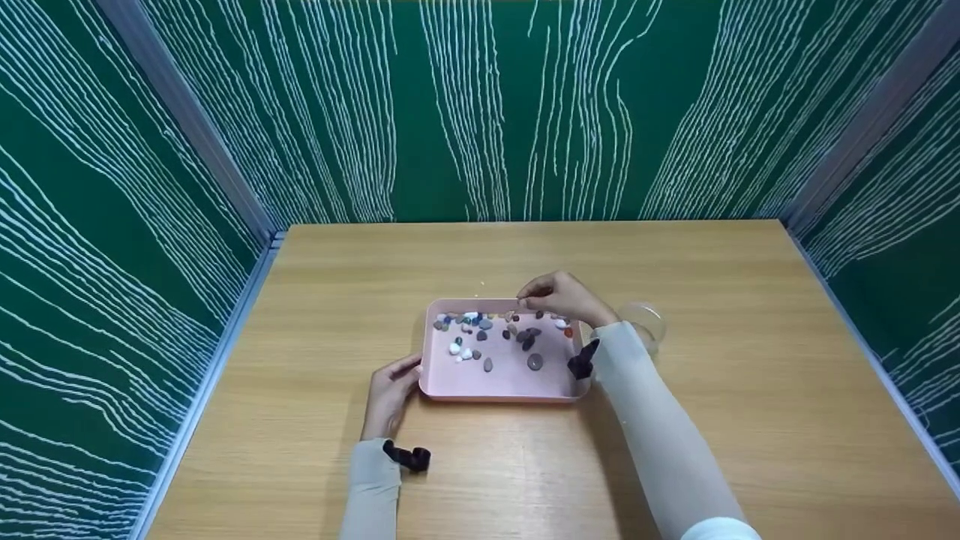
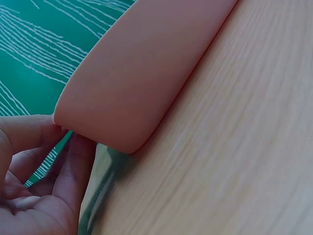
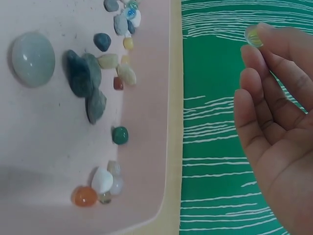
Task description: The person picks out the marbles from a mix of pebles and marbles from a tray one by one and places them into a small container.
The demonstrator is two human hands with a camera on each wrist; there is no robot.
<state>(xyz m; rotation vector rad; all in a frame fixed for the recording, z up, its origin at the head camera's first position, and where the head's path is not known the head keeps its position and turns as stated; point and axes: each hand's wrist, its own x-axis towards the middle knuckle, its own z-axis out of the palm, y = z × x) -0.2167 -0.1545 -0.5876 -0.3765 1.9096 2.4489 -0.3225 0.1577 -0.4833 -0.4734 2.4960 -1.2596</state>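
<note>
Standing inside green partition walls streaked with white lines (image 1: 480,105), the pale wooden counter (image 1: 750,390) carries one shallow pink rectangular plastic tray (image 1: 495,382) with a clear round glass container (image 1: 645,322) just beside its right end. The left hand (image 1: 388,394) rests on the counter against the tray's left edge, fingers straight and touching the rim, which the left wrist view shows from close up (image 2: 137,83); it steadies the tray rather than gripping it. The right hand (image 1: 559,296) hovers over the tray's far rim, its fingertips (image 3: 259,36) pinching one small translucent yellowish pebble (image 3: 253,36). Scattered over the tray's far half lie roughly two dozen small polished stones (image 1: 487,334) in grey, white, blue, green and orange; an exact count cannot be made at this size. The right wrist view shows one larger pale round stone (image 3: 33,58), three dark grey ones together (image 3: 85,81), one green (image 3: 120,134) and one orange (image 3: 84,196). Judging by this, the picking is at an early stage: one pebble is lifted, nearly all remain, and whether the glass holds any cannot be told.
</note>
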